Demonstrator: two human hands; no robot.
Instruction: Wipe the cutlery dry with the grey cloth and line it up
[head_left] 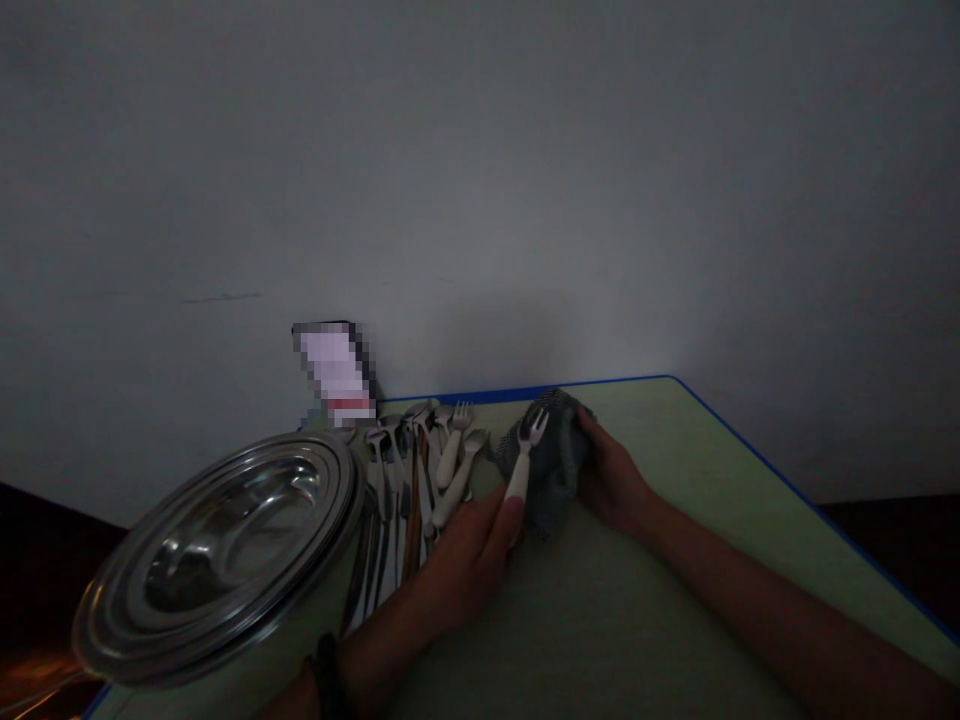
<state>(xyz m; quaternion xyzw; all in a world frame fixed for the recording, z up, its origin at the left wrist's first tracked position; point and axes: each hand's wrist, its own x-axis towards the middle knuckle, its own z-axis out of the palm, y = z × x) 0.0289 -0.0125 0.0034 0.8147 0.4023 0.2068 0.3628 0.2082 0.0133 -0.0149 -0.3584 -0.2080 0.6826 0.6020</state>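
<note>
1. Head view: the left hand (472, 545) reached up from 7 o'clock, its forearm slanting in from the bottom edge and a dark band (328, 675) around the wrist.
2. Its thumb and fingers were pinched around the handle of a fork (519, 475).
3. The right hand (611, 475) came in from 4 o'clock, wrist bent toward the fork, with its fingers gripping the right side of a cloth (561, 455). Between the two hands lay a gap, partly filled by the cloth.
4. Measured from picture centre, the fork sat near 5 o'clock, tilted, with its tines toward 1 o'clock. It had a pale handle and a short metal head, which showed in front of the cloth; whether they touched, I could not tell.
5. The cloth was dark grey, bunched, with a lower corner hanging toward 6 o'clock.
6. From the fork, the cutlery (424, 480) lay crowded at 9 o'clock, close to the left hand. Stacked metal plates (330, 500) stood beyond it, between 8 and 9, and a phone (334, 365) leaned at 10.
7. Toward 12 o'clock, the table's blue back edge (480, 396) met the wall (480, 180). Green tabletop (600, 640) gave room past the right hand, as far as the right edge (817, 507), running from 2 to 4 o'clock.
</note>
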